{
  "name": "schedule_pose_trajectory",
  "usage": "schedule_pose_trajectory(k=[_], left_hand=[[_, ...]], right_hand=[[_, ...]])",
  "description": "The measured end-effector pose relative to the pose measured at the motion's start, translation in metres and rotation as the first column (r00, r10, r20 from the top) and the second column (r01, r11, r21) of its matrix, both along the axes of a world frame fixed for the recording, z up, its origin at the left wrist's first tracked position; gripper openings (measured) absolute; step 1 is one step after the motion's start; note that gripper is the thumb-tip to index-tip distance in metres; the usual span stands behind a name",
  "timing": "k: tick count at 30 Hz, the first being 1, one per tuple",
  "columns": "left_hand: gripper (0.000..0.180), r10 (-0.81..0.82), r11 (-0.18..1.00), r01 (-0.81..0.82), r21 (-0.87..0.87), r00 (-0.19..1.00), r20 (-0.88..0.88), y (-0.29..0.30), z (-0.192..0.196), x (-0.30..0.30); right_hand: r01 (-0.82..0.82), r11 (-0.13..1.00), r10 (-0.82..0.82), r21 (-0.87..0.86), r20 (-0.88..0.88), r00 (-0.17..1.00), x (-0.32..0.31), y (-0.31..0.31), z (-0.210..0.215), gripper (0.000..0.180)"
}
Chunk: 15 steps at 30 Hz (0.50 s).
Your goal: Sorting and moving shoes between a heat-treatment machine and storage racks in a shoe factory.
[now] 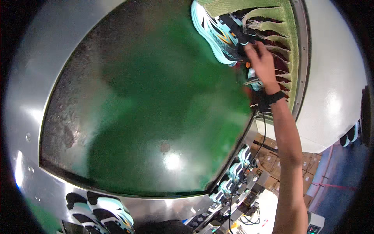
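Note:
A sneaker (212,33) with a pale blue and white sole lies on the green belt (163,101) at the far right, partly under a fringed curtain. My right hand (261,60), with a black band on the wrist, reaches up to the dark shoe collar at the curtain. Its fingers are bent at the collar and seem to grip it; the fringe and shadow partly hide the contact. Just below the hand, a pale blue part of another shoe (254,80) shows, mostly covered by the wrist. My left hand is out of view.
The green fringed curtain (294,50) hangs beside a white housing (335,70). A metal rim (50,89) surrounds the belt. More sneakers (107,210) sit at the lower left. Several shoes (235,171) line a rack at the lower right, with a black cable (255,156) and cardboard boxes (309,163) nearby.

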<state>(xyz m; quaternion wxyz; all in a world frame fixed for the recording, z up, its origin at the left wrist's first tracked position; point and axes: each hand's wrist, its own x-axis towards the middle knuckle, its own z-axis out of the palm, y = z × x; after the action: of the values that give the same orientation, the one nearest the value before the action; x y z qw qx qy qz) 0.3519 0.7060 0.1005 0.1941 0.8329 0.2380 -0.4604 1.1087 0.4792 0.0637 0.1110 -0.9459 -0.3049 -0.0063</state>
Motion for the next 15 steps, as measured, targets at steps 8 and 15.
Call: schedule_pose_trajectory(k=[8, 15], left_hand=[[0.055, -0.014, 0.997, 0.006, 0.072, 0.994, 0.112, 0.02, -0.015, 0.032], [0.054, -0.051, 0.997, 0.037, 0.074, 0.978, 0.201, 0.038, -0.049, 0.053]], right_hand=[[-0.092, 0.967, 0.133, -0.239, 0.16, 0.978, 0.023, 0.015, -0.027, 0.037], [0.008, 0.949, 0.08, -0.315, 0.263, 0.961, 0.004, 0.022, -0.031, 0.027]])
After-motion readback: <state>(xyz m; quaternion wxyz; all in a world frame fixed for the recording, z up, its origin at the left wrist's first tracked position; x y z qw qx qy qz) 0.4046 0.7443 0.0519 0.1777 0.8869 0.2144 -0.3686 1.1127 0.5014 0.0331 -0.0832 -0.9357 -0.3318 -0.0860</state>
